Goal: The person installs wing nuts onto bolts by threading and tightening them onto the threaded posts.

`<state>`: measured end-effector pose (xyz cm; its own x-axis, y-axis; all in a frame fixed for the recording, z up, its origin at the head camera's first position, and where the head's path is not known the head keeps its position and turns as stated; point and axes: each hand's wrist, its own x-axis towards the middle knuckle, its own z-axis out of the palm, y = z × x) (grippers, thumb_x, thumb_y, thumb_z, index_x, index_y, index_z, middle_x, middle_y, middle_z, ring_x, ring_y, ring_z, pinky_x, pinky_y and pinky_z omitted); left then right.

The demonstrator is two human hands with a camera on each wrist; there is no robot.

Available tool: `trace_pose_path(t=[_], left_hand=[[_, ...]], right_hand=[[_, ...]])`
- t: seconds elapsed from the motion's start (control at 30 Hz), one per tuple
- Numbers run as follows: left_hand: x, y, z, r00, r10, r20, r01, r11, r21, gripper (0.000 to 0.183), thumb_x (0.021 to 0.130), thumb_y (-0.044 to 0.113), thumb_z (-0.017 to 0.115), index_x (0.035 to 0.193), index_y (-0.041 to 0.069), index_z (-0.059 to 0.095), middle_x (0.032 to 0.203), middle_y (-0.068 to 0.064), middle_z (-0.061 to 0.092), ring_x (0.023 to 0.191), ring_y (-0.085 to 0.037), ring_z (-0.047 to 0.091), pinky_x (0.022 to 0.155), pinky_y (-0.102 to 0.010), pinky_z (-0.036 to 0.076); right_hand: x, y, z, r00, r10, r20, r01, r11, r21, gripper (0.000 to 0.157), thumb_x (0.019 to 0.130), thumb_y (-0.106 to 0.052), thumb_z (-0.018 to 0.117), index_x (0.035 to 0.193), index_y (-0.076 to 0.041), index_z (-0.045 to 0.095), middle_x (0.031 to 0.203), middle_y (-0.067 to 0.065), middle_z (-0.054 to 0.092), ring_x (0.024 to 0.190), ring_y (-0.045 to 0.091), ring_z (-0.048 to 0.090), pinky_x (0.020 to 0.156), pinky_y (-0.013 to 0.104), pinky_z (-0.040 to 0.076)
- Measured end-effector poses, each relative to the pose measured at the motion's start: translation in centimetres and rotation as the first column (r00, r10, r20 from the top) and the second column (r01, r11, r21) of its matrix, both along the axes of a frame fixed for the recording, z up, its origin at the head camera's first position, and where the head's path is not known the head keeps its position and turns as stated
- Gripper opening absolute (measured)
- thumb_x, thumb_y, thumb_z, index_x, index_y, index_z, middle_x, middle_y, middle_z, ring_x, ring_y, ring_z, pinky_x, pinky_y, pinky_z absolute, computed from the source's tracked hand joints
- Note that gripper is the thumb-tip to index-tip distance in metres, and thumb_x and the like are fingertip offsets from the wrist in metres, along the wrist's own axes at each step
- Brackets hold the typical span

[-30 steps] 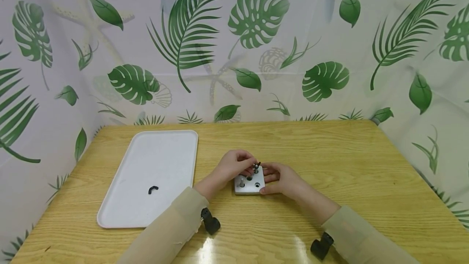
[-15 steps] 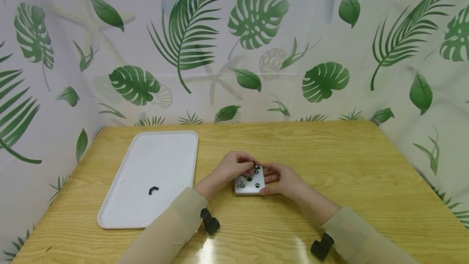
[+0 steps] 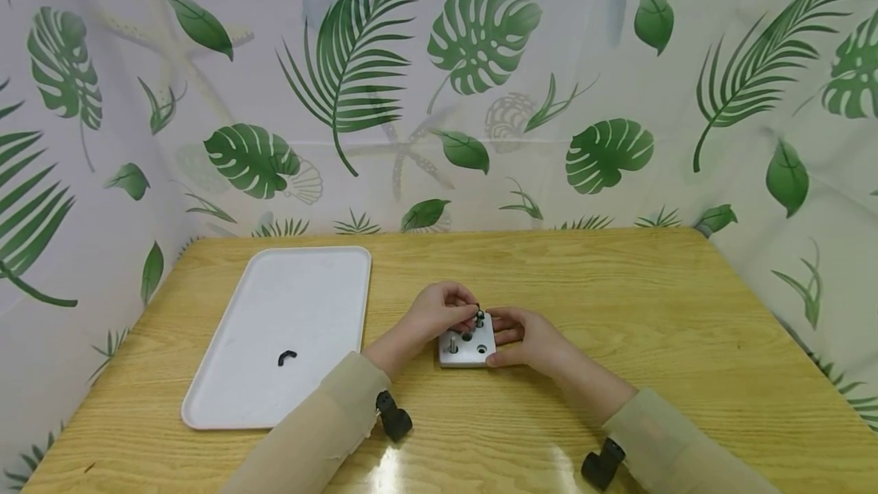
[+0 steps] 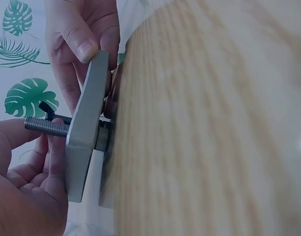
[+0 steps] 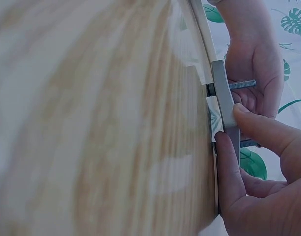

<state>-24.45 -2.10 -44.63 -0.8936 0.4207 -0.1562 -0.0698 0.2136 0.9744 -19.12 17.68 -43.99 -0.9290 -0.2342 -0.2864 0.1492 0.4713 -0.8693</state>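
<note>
A light grey metal plate point(image 3: 465, 357) with several holes is near the middle of the table, two threaded bolts standing up through it. Beneath it, a bolt head point(image 4: 102, 136) shows between plate and table in the left wrist view. On the far bolt sits a black wing nut point(image 4: 46, 110), partly covered by fingers. My left hand point(image 3: 437, 313) pinches this wing nut with thumb and fingertips. The near bolt point(image 3: 453, 344) has bare threads. From the right, my right hand point(image 3: 527, 337) grips the plate's edge, thumb on top and a finger underneath.
A white tray point(image 3: 309, 288) lies on the left of the wooden table point(image 3: 617, 296). On it rests a small black curved piece point(image 3: 286, 357). A leaf-patterned cloth point(image 3: 384, 97) hangs behind the table and at its sides.
The wing nut's wings have turned on the far bolt, and the left fingertips have shifted slightly around it. The right hand and the plate stay in place.
</note>
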Motion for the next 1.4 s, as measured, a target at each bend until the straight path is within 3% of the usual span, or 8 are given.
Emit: trace_pose_path(t=[0.17, 0.53, 0.77, 0.93, 1.1, 1.4], left_hand=[[0.13, -0.09, 0.09, 1.0, -0.008, -0.001, 0.008, 1.0, -0.008, 0.015, 0.103, 0.009, 0.069, 0.111, -0.004, 0.07, 0.086, -0.004, 0.069, 0.073, -0.007, 0.067, 0.075, -0.026, 0.064], [0.02, -0.12, -0.16, 0.999, -0.029, -0.018, 0.029, 0.999, -0.039, 0.022, 0.103, 0.015, 0.07, 0.115, -0.003, 0.073, 0.096, -0.012, 0.075, 0.075, -0.008, 0.069, 0.079, -0.029, 0.065], [-0.24, -0.24, -0.32, 0.999, -0.048, -0.014, 0.048, 0.999, -0.026, 0.021, 0.101, 0.009, 0.069, 0.117, -0.005, 0.072, 0.103, -0.014, 0.075, 0.078, -0.009, 0.07, 0.08, -0.03, 0.065], [-0.27, -0.29, -0.13, 0.999, -0.037, 0.011, 0.037, 0.999, -0.011, 0.021, 0.102, 0.008, 0.067, 0.118, -0.005, 0.07, 0.097, -0.01, 0.072, 0.076, -0.009, 0.07, 0.081, -0.031, 0.065], [-0.22, -0.23, -0.12, 1.0, -0.006, 0.017, 0.006, 1.0, -0.003, 0.012, 0.103, 0.008, 0.068, 0.109, -0.001, 0.065, 0.088, -0.006, 0.069, 0.075, -0.009, 0.07, 0.08, -0.031, 0.065], [-0.15, -0.07, -0.26, 1.0, 0.005, 0.014, -0.005, 1.0, 0.014, 0.013, 0.104, 0.009, 0.067, 0.11, -0.003, 0.067, 0.089, -0.006, 0.07, 0.074, -0.008, 0.068, 0.077, -0.027, 0.064]], right_hand=[[0.09, 0.0, 0.03, 1.0, 0.005, -0.002, -0.005, 1.0, 0.003, 0.083, 0.086, -0.003, 0.088, 0.156, 0.005, 0.045, 0.142, 0.024, 0.061, 0.119, 0.028, 0.068, 0.092, 0.032, 0.06], [0.19, 0.0, 0.1, 1.0, 0.006, -0.001, -0.006, 1.0, 0.001, 0.082, 0.087, -0.002, 0.087, 0.156, 0.006, 0.044, 0.142, 0.024, 0.061, 0.118, 0.028, 0.068, 0.091, 0.031, 0.061], [0.19, 0.0, 0.09, 1.0, 0.003, -0.003, -0.003, 1.0, -0.006, 0.083, 0.086, -0.002, 0.088, 0.156, 0.005, 0.044, 0.142, 0.024, 0.062, 0.118, 0.028, 0.068, 0.091, 0.031, 0.06], [0.17, 0.04, 0.21, 1.0, 0.001, 0.0, -0.001, 1.0, -0.002, 0.083, 0.086, -0.003, 0.088, 0.156, 0.004, 0.044, 0.142, 0.024, 0.061, 0.119, 0.028, 0.067, 0.091, 0.032, 0.06], [0.13, -0.03, 0.09, 1.0, -0.002, 0.002, 0.002, 1.0, 0.005, 0.083, 0.086, -0.002, 0.088, 0.156, 0.004, 0.045, 0.142, 0.024, 0.061, 0.119, 0.028, 0.067, 0.091, 0.031, 0.06], [0.0, -0.01, -0.11, 1.0, -0.004, -0.004, 0.004, 1.0, 0.007, 0.081, 0.086, -0.002, 0.088, 0.155, 0.004, 0.046, 0.14, 0.024, 0.062, 0.117, 0.028, 0.068, 0.09, 0.031, 0.06]])
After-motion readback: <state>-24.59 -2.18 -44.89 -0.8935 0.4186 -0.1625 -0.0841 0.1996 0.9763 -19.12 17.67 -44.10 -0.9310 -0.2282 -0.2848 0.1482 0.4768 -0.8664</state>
